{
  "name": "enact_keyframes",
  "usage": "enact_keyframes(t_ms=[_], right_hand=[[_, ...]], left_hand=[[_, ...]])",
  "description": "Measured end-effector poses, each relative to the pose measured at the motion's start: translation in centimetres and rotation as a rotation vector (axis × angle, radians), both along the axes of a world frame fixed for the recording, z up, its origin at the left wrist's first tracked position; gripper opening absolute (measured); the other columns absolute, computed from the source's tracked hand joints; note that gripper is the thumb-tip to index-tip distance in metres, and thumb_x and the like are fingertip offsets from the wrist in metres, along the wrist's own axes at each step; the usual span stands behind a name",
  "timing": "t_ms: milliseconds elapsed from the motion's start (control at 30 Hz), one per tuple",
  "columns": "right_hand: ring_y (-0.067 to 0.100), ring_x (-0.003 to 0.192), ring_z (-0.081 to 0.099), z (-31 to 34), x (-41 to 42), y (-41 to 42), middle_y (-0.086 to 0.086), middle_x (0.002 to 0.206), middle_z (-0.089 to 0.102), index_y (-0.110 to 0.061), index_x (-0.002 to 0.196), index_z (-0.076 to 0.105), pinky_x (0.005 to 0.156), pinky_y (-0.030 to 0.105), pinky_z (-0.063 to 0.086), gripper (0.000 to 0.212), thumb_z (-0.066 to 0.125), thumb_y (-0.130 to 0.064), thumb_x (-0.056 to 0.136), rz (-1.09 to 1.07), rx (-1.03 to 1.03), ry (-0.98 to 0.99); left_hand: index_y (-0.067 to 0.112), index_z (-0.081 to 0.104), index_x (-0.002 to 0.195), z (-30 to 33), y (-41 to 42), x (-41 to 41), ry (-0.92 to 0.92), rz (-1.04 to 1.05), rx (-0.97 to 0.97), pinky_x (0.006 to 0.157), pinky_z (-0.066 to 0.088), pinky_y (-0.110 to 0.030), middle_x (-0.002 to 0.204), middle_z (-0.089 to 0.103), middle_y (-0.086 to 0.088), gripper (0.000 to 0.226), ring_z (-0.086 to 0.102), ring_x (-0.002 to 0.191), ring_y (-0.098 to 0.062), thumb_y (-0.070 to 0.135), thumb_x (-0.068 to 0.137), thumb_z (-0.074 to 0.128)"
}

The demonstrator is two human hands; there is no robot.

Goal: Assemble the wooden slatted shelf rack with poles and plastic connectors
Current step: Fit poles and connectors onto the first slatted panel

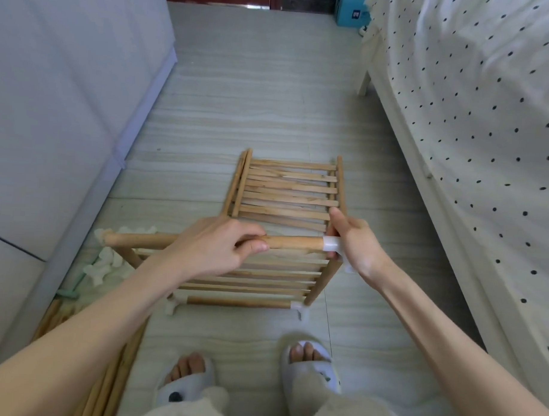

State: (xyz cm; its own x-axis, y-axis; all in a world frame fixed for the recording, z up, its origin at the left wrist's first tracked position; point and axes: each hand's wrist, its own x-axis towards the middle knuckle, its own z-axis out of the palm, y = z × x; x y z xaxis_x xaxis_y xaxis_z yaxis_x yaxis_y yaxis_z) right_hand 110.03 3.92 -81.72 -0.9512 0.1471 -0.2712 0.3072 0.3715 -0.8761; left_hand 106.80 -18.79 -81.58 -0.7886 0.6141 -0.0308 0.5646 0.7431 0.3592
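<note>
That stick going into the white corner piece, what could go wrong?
The left hand grips the pole and the right hand holds the white connector. Pushed crooked, the pole might jam or slip out. Fingers so close to the joint could get pinched. The loose slats behind might get knocked.

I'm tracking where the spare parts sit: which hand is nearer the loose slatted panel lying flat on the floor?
Right. The right hand grips the white connector beside the slatted panel, its thumb at the panel's near corner; the left hand holds the pole farther left.
</note>
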Motion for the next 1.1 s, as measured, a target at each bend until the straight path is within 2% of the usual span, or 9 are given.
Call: enact_keyframes(t_ms=[100, 167, 267, 467, 600, 767, 900, 1000, 1100], right_hand=[[0.008, 0.036, 0.039, 0.3, -0.1, 0.0, 0.003, 0.043, 0.045, -0.01, 0.054, 0.041, 0.037, 0.016, 0.032, 0.054, 0.031, -0.031, 0.103, 0.0, -0.002, 0.029], [0.008, 0.036, 0.039, 0.4, -0.6, -0.2, 0.004, 0.043, 0.045, -0.01, 0.055, 0.041, 0.037, 0.015, 0.032, 0.053, 0.032, -0.031, 0.102, 0.023, 0.001, 0.029], [0.008, 0.035, 0.04, 0.2, -1.4, -0.5, 0.002, 0.041, 0.047, -0.01, 0.056, 0.044, 0.037, 0.014, 0.033, 0.053, 0.034, -0.034, 0.101, 0.035, -0.006, 0.019], [0.01, 0.035, 0.044, 0.3, -2.8, 0.4, 0.003, 0.041, 0.05, -0.011, 0.058, 0.047, 0.038, 0.015, 0.036, 0.051, 0.036, -0.038, 0.1, 0.036, 0.027, 0.018], [0.006, 0.029, 0.042, 0.8, -3.7, 1.4, 0.0, 0.035, 0.049, -0.01, 0.057, 0.047, 0.034, 0.013, 0.033, 0.052, 0.036, -0.035, 0.101, 0.073, 0.131, 0.041], [0.01, 0.032, 0.043, 0.8, -4.3, 1.8, 0.005, 0.04, 0.052, -0.01, 0.054, 0.048, 0.037, 0.015, 0.037, 0.057, 0.034, -0.037, 0.101, 0.104, 0.218, 0.068], [0.017, 0.038, 0.043, 0.8, -4.1, 1.6, 0.006, 0.043, 0.051, -0.011, 0.058, 0.046, 0.038, 0.021, 0.037, 0.052, 0.033, -0.039, 0.1, 0.095, 0.212, 0.06], [0.018, 0.043, 0.048, 1.3, -3.9, 1.5, 0.004, 0.044, 0.053, -0.013, 0.057, 0.045, 0.051, 0.028, 0.042, 0.05, 0.036, -0.038, 0.1, 0.123, 0.273, 0.09], [0.03, 0.059, 0.057, 1.6, -3.3, 1.0, 0.006, 0.056, 0.058, -0.012, 0.062, 0.043, 0.063, 0.031, 0.037, 0.044, 0.036, -0.033, 0.1, 0.201, 0.633, 0.263]], left_hand=[[0.036, 0.063, 0.095, 0.2, 0.4, -0.9, -0.207, 0.012, 0.047, 0.067, 0.044, -0.031, 0.079, 0.061, 0.01, 0.019, 0.055, 0.077, -0.016, 0.047, 0.092, 0.047], [0.038, 0.061, 0.091, -0.2, 0.0, -0.7, -0.242, 0.027, 0.066, 0.064, 0.044, -0.03, 0.077, 0.061, 0.011, 0.017, 0.055, 0.073, -0.01, 0.048, 0.092, 0.046], [0.036, 0.058, 0.096, -0.4, -0.6, 0.2, -0.025, 0.031, 0.025, 0.052, 0.03, -0.023, 0.065, 0.052, 0.017, 0.023, 0.047, 0.059, -0.002, 0.05, 0.093, 0.04], [0.022, 0.055, 0.103, -0.4, -3.3, -0.1, 0.284, -0.02, -0.113, 0.06, 0.032, -0.027, 0.092, 0.063, 0.007, 0.034, 0.062, 0.082, -0.02, 0.051, 0.091, 0.043], [0.011, 0.061, 0.091, -0.4, -7.6, 0.7, 0.398, 0.099, -0.097, 0.052, 0.041, -0.029, 0.079, 0.066, -0.005, 0.029, 0.064, 0.066, -0.028, 0.04, 0.085, 0.06], [0.013, 0.058, 0.093, -1.2, -9.7, 0.9, 0.284, 0.137, -0.11, 0.064, 0.039, -0.033, 0.076, 0.063, 0.0, 0.068, 0.061, 0.068, -0.028, 0.066, 0.085, 0.017], [0.021, 0.049, 0.092, -1.5, -10.1, 0.5, 0.138, 0.096, -0.16, 0.077, 0.037, -0.033, 0.061, 0.047, 0.012, 0.055, 0.059, 0.066, -0.02, 0.066, 0.084, 0.018], [0.026, 0.046, 0.091, -1.5, -10.1, 0.6, 0.103, 0.1, -0.139, 0.082, 0.037, -0.033, 0.059, 0.047, 0.012, 0.051, 0.058, 0.065, -0.017, 0.067, 0.083, 0.017], [0.031, 0.05, 0.092, -1.3, -10.3, 0.8, 0.103, 0.148, -0.102, 0.077, 0.032, -0.032, 0.067, 0.053, 0.013, 0.054, 0.054, 0.068, -0.01, 0.073, 0.08, 0.017]])
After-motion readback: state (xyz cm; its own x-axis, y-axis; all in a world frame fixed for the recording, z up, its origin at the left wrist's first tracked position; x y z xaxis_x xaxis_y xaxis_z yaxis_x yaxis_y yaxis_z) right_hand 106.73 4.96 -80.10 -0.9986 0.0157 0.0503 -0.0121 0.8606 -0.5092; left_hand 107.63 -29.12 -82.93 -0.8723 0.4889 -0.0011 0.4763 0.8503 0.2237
